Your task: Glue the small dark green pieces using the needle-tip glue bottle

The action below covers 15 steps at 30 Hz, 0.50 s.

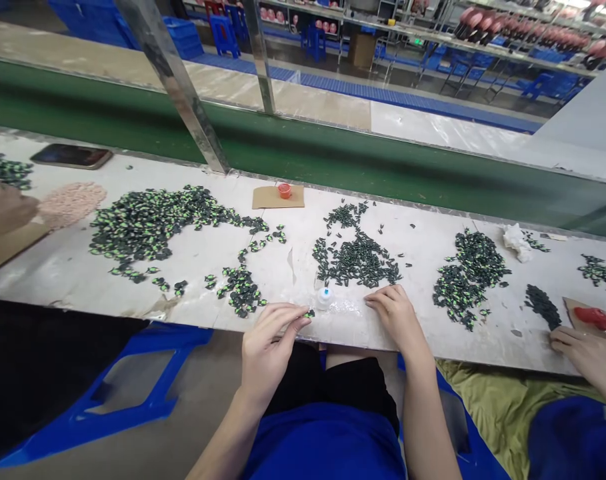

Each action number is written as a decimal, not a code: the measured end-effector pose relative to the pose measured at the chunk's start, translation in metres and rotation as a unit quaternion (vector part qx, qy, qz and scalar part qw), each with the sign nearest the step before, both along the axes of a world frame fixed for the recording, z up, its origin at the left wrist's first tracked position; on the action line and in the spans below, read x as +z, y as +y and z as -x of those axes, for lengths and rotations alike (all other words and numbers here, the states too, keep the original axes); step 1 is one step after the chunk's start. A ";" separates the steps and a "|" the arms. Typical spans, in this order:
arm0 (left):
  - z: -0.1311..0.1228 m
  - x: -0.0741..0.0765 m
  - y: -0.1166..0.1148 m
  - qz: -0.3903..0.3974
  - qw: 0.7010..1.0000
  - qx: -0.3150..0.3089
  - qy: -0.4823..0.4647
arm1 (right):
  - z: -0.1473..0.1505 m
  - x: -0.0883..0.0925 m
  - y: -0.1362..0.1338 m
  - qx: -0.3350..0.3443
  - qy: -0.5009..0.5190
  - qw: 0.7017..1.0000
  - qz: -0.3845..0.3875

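Observation:
My left hand (pixel 271 333) pinches a small black-and-green part (pixel 309 313) between thumb and fingertips, just above the table's near edge. Right beside that part stands a small clear-white container with a blue tip (pixel 325 298). My right hand (pixel 393 313) rests on the table with its fingertips drawn together; whatever they hold, if anything, is too small to make out. Beyond it lies a pile of small dark slender pieces (pixel 363 259). Left of my left hand is a small heap of black-and-green parts (pixel 240 290), trailing back to a larger heap (pixel 147 220).
A red cup (pixel 284 191) sits on cardboard at the back of the white table (pixel 303 267). Another black-and-green heap (pixel 470 273) lies to the right. Other people's hands work at the far left (pixel 5 207) and far right (pixel 590 357). A metal post (pixel 175 87) rises behind.

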<state>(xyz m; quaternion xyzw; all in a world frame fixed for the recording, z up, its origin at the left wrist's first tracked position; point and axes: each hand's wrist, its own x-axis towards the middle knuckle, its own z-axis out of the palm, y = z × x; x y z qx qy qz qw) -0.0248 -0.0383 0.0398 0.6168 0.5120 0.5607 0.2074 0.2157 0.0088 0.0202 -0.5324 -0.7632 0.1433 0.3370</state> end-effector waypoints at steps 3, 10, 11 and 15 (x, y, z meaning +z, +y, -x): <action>-0.008 0.004 0.000 0.003 1.000 -0.024 -0.009 | 0.008 0.010 -0.010 -0.027 0.075 0.997 0.003; -0.022 0.009 0.002 -0.005 0.999 -0.036 0.036 | 0.059 0.040 -0.041 -0.016 0.271 0.957 0.098; -0.022 0.009 0.002 -0.011 0.998 -0.038 0.048 | 0.064 0.042 -0.042 -0.011 0.279 0.954 0.106; -0.021 0.008 0.002 -0.032 0.995 -0.048 0.084 | 0.069 0.043 -0.042 -0.009 0.298 0.945 0.135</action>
